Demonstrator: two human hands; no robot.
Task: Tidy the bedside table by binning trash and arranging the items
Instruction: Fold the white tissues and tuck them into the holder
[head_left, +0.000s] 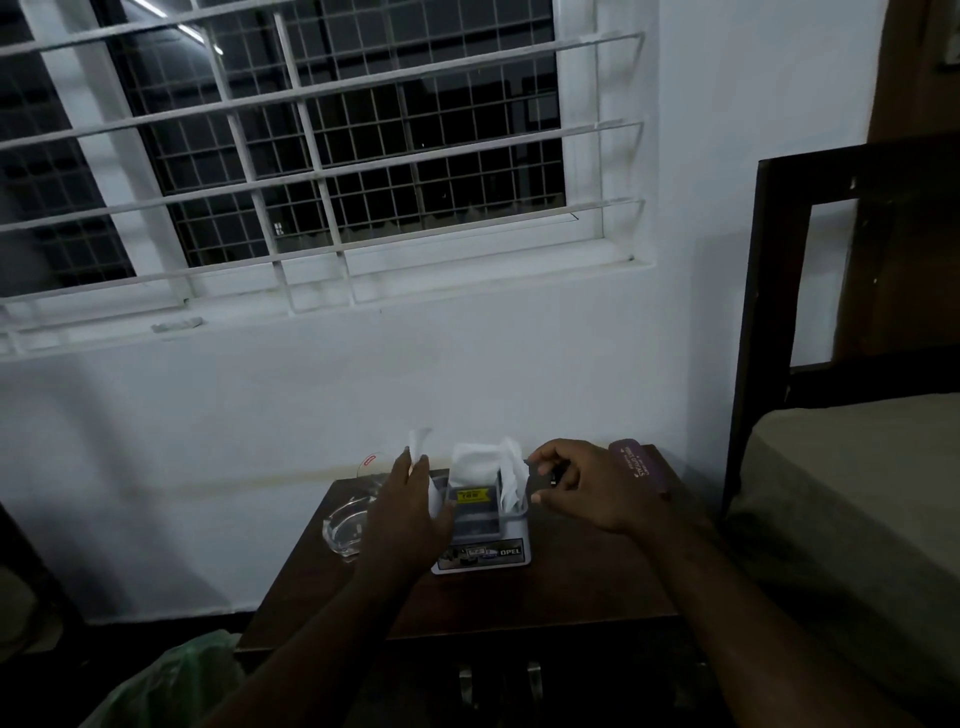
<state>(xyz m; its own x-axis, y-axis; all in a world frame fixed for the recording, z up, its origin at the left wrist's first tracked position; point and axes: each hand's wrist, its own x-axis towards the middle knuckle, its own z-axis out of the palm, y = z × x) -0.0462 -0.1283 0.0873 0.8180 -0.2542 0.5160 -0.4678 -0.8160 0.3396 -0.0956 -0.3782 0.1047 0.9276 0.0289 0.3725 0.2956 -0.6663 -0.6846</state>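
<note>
A dark wooden bedside table (545, 597) stands against the white wall. On it sits a small white box-like holder (485, 553) with an "OPEL" label, white tissues (480, 462) sticking up out of it. My left hand (410, 512) is at the holder's left side and pinches a white tissue (418, 447) between thumb and fingers. My right hand (587, 486) hovers at the holder's right side, its fingers closed on a small dark object (555, 477) that I cannot identify.
A clear glass ashtray (345, 525) lies at the table's left. A purple flat case (641, 467) rests at the back right corner. A green plastic bag (171, 680) sits at the lower left on the floor side. A bed (852, 499) with a dark frame stands to the right.
</note>
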